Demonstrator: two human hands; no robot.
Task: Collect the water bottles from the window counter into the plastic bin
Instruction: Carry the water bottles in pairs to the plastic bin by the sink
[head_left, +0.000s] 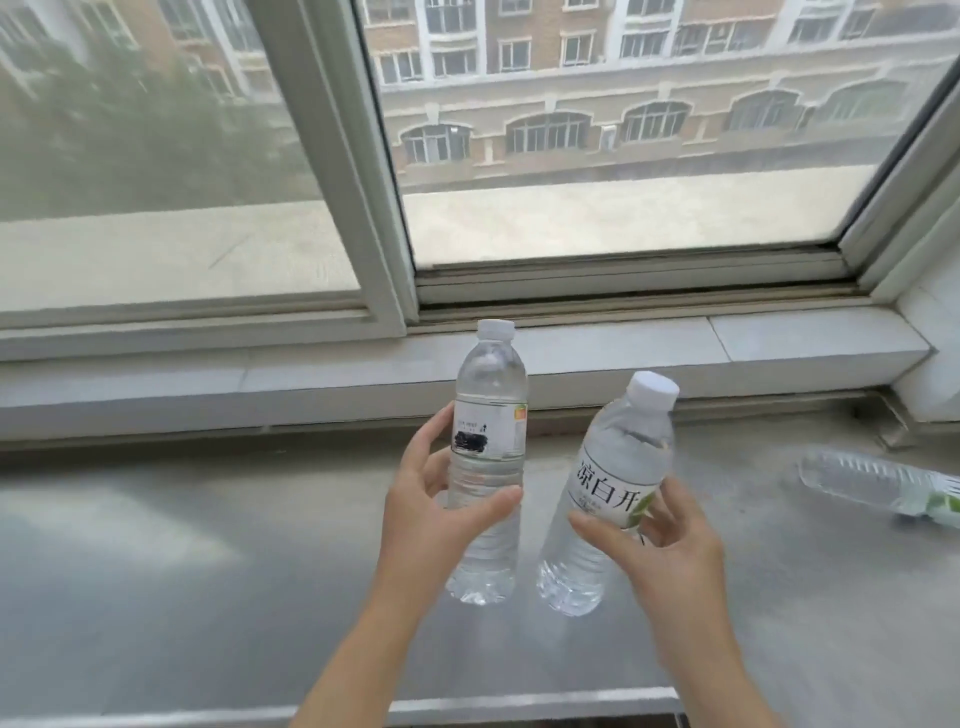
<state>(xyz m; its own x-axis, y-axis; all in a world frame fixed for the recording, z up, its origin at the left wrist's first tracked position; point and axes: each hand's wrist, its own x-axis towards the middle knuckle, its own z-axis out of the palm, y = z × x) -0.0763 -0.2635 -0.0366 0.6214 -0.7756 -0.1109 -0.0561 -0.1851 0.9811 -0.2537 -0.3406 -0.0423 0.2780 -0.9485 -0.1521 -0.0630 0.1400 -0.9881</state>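
My left hand (431, 512) grips a clear water bottle (488, 415) with a white cap and a white label, held upright above the grey window counter (208, 571). In my right hand (670, 551) is a second clear bottle (618, 457) with a white cap and a label with dark characters; it tilts to the right. A third clear bottle (878, 480) lies on its side on the counter at the far right, apart from both hands. The plastic bin is out of sight.
A raised white sill (623, 348) runs along the back of the counter under the sliding window frame (358, 208). A white wall corner (930, 332) closes the right end. The counter's front edge (467, 709) runs along the bottom.
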